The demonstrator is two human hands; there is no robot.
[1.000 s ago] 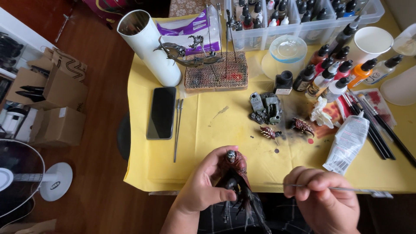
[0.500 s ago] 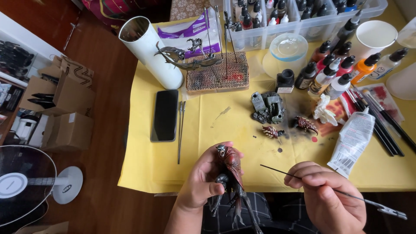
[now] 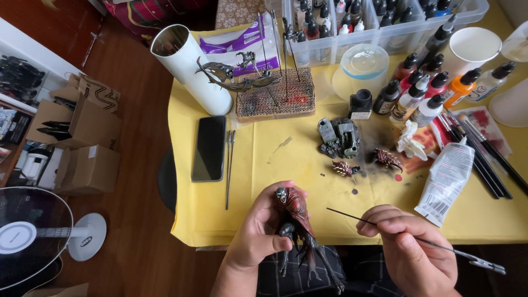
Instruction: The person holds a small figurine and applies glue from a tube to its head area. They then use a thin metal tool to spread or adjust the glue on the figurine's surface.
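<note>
My left hand (image 3: 257, 231) grips a dark red and grey winged miniature figure (image 3: 296, 217) at the near edge of the yellow-covered table (image 3: 275, 159). The figure's pale skull-like head points up toward the table. My right hand (image 3: 410, 250) pinches a thin paintbrush (image 3: 385, 226) whose fine tip points left, a short way from the figure's red wing. The brush's far end sticks out to the right past my hand.
A black phone (image 3: 209, 147) and thin metal tools (image 3: 229, 165) lie at left. A white tube (image 3: 190, 66), a cork block with pinned parts (image 3: 275, 93), paint bottles (image 3: 423, 91), small model pieces (image 3: 341, 137), a white pouch (image 3: 446, 180) and brushes (image 3: 484, 154) crowd the back and right. A fan (image 3: 38, 236) and cardboard boxes (image 3: 82, 148) stand on the floor.
My left hand has raised the figure a little higher and turned it more upright. My right hand has brought the brush tip nearer to the figure.
</note>
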